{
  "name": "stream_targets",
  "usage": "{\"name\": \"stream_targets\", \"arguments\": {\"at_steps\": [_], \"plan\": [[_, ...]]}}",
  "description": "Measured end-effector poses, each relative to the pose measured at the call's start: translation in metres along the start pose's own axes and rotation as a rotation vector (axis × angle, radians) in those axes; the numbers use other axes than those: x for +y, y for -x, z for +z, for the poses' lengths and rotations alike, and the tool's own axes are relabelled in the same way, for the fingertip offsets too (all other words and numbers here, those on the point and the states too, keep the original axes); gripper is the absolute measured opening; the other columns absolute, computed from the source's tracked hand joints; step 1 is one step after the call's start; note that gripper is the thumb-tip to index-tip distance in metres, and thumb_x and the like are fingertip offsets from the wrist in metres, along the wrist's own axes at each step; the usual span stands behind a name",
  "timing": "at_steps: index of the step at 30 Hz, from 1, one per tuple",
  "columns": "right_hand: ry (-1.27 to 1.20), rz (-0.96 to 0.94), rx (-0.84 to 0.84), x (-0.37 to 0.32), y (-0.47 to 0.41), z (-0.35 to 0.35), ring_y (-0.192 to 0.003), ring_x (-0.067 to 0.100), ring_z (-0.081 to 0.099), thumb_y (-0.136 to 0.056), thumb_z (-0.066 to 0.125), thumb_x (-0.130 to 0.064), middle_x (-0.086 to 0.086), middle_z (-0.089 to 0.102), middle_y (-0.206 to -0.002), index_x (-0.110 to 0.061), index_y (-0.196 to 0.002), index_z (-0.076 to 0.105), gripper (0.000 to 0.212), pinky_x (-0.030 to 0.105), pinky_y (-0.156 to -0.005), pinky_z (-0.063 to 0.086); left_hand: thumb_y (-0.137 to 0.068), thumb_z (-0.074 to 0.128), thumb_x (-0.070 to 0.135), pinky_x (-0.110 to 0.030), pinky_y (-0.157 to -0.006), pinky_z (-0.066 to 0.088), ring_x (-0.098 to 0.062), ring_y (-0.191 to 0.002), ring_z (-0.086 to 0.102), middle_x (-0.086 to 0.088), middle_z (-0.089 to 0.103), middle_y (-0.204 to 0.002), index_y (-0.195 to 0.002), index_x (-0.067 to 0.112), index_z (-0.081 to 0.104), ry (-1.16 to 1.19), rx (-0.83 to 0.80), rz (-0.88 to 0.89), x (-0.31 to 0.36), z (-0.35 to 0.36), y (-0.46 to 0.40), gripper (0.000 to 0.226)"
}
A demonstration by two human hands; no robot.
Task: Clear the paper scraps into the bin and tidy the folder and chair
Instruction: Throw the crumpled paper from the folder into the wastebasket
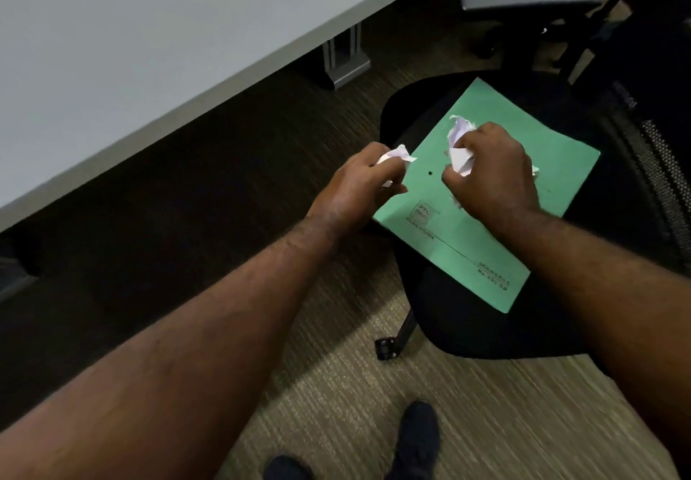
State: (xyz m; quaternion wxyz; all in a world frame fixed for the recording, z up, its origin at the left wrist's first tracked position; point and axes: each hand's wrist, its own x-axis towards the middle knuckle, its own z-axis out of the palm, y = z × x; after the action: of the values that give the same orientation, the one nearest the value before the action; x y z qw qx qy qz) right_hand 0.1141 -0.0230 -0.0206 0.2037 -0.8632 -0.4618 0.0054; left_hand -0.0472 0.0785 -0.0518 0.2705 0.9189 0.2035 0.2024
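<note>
While both hands are closing around crumpled paper, a few things could be going wrong. Off to the left, the grey counter (pixel 149 49) is carrying nothing that shows. No bin is showing anywhere, so the paper is going to need carrying some way.

The left hand (pixel 359 184) is hanging just past the left edge of the chair seat (pixel 467 330), and its fingers (pixel 389 172) are curling tight around a small paper scrap (pixel 398 154). White bits are poking out at the top, so a piece could be slipping out and falling on the carpet (pixel 374 404).

The green folder (pixel 467 240) is lying flat on the seat, with its near left corner sticking out over the seat's left edge. A bump from either arm could be sending it sliding off.

The right hand (pixel 493 176) is sitting over the middle of the folder, with its fingers (pixel 454 176) squeezing a bigger paper wad (pixel 460 139). That wad is bulging out above the fist, so it looks loose. A tiny white bit is peeking out by the right side of this hand and could be getting left behind. The chair has wheels (pixel 385 348), so leaning on it could be making it roll.
</note>
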Motion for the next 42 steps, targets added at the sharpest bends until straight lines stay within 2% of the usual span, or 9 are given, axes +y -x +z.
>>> {"name": "stream_targets", "arguments": {"at_steps": [1,2,5,8,16,20,25,34,42], "plan": [[0.0,-0.014,-0.005,-0.007,0.001,0.003,-0.09,0.034,0.057,-0.075,0.071,-0.015,0.013,0.06,-0.101,-0.007,-0.106,0.068,0.032,0.031,-0.074,0.039,-0.088,0.056,0.027,-0.04,-0.081,0.052,-0.026,-0.094,0.059,-0.009,0.057,-0.108,-0.092,0.018,0.06,-0.019,0.033,0.008,-0.004,-0.005,0.007,0.01],[-0.001,-0.028,-0.012,-0.016,0.003,0.006,-0.089,0.034,0.057,-0.075,0.071,-0.015,0.013,0.06,-0.1,-0.007,-0.105,0.068,0.032,0.031,-0.074,0.038,-0.087,0.061,0.023,-0.04,-0.077,0.054,-0.025,-0.093,0.058,-0.007,0.056,-0.105,-0.09,0.017,0.059,-0.064,0.07,0.011,-0.011,-0.01,0.016,0.007],[-0.009,-0.065,-0.029,-0.042,0.01,0.014,-0.087,0.034,0.058,-0.074,0.07,-0.013,0.014,0.06,-0.098,-0.007,-0.102,0.069,0.029,0.03,-0.072,0.035,-0.086,0.068,0.016,-0.029,-0.068,0.05,-0.018,-0.092,0.054,-0.006,0.054,-0.106,-0.092,0.012,0.06,-0.127,0.073,-0.037,-0.021,-0.031,0.04,0.011],[-0.014,-0.105,-0.059,-0.072,0.019,0.026,-0.09,0.035,0.059,-0.075,0.07,-0.014,0.014,0.061,-0.099,-0.007,-0.103,0.07,0.029,0.027,-0.071,0.032,-0.088,0.067,0.019,-0.028,-0.067,0.049,-0.019,-0.092,0.055,-0.007,0.054,-0.106,-0.092,0.011,0.06,-0.103,0.119,-0.063,-0.037,-0.052,0.067,0.012],[-0.042,-0.27,-0.153,-0.171,0.047,0.069,-0.093,0.032,0.059,-0.077,0.07,-0.016,0.013,0.061,-0.102,-0.006,-0.1,0.069,0.025,0.026,-0.073,0.034,-0.086,0.069,0.016,-0.041,-0.063,0.055,-0.023,-0.088,0.057,-0.012,0.055,-0.103,-0.092,0.007,0.061,-0.183,0.19,-0.199,-0.084,-0.108,0.17,0.014],[-0.076,-0.388,-0.212,-0.226,0.068,0.093,-0.095,0.032,0.06,-0.078,0.07,-0.017,0.014,0.062,-0.105,-0.007,-0.103,0.068,0.027,0.03,-0.077,0.04,-0.087,0.068,0.018,-0.039,-0.068,0.056,-0.023,-0.095,0.056,-0.011,0.054,-0.108,-0.095,0.008,0.061,-0.206,0.246,-0.31,-0.1,-0.136,0.23,0.014],[-0.123,-0.509,-0.283,-0.287,0.107,0.119,-0.094,0.03,0.06,-0.078,0.072,-0.017,0.013,0.061,-0.108,-0.006,-0.106,0.067,0.03,0.029,-0.078,0.04,-0.085,0.07,0.017,-0.023,-0.07,0.044,-0.015,-0.093,0.052,-0.01,0.055,-0.105,-0.09,0.008,0.061,-0.245,0.335,-0.455,-0.119,-0.159,0.312,0.014],[-0.178,-0.705,-0.443,-0.376,0.191,0.16,-0.095,0.03,0.061,-0.078,0.073,-0.015,0.011,0.061,-0.111,-0.006,-0.105,0.067,0.029,0.029,-0.078,0.042,-0.087,0.068,0.019,-0.024,-0.075,0.043,-0.016,-0.095,0.053,-0.004,0.053,-0.104,-0.089,0.01,0.059,-0.277,0.474,-0.782,-0.118,-0.184,0.465,0.013],[-0.198,-0.854,-0.536,-0.437,0.267,0.188,-0.097,0.027,0.06,-0.079,0.073,-0.017,0.007,0.06,-0.111,-0.008,-0.107,0.067,0.03,0.027,-0.077,0.041,-0.085,0.07,0.019,-0.021,-0.073,0.038,-0.015,-0.087,0.051,-0.006,0.053,-0.098,-0.084,0.009,0.059,-0.282,0.571,-0.964,-0.108,-0.175,0.556,0.015]]}}
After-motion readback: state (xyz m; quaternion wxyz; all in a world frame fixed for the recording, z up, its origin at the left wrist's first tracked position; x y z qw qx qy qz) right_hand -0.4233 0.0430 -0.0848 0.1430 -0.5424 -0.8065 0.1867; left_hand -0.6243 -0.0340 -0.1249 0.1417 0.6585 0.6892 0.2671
